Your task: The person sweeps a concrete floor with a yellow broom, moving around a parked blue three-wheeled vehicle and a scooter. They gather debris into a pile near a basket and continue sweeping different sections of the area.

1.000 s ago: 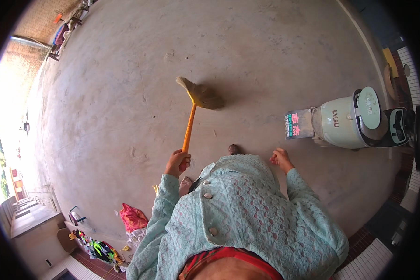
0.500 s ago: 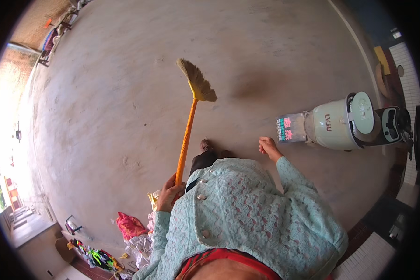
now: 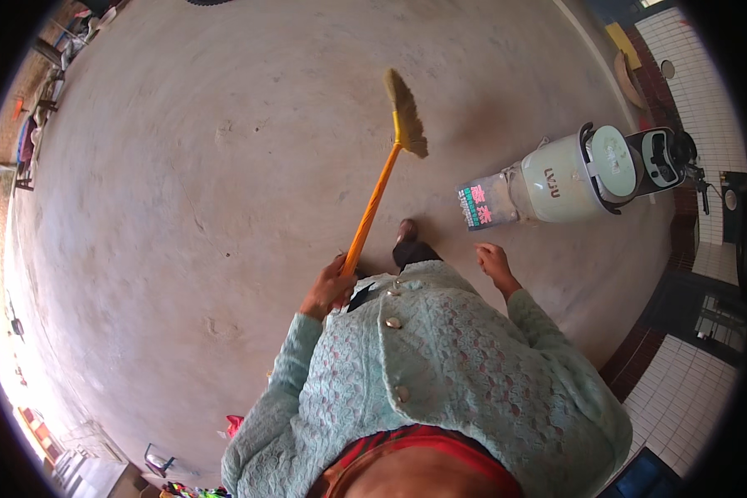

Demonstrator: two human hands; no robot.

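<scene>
A broom (image 3: 372,209) with an orange handle and a fan of tan bristles is in my left hand (image 3: 329,287), the fingers wrapped round the lower end of its handle. It points ahead and slightly right, with its bristle head (image 3: 408,116) farthest from me. My right hand (image 3: 495,264) hangs at my right side in a loose fist with nothing visible in it. The nearest thing to that hand is the mud flap (image 3: 490,202) of a pale green scooter.
The pale green electric scooter (image 3: 556,184) stands at the right, by a white-tiled wall (image 3: 681,378). Bare concrete floor (image 3: 183,232) spreads ahead and left. A red bag (image 3: 234,426) lies low at the left, behind my elbow. My shoe (image 3: 407,231) shows ahead.
I have stepped ahead, and the scooter now appears nearer. The broom head has swung right and farther out. My left hand still grips the handle; the red bag has slid mostly out of sight.
</scene>
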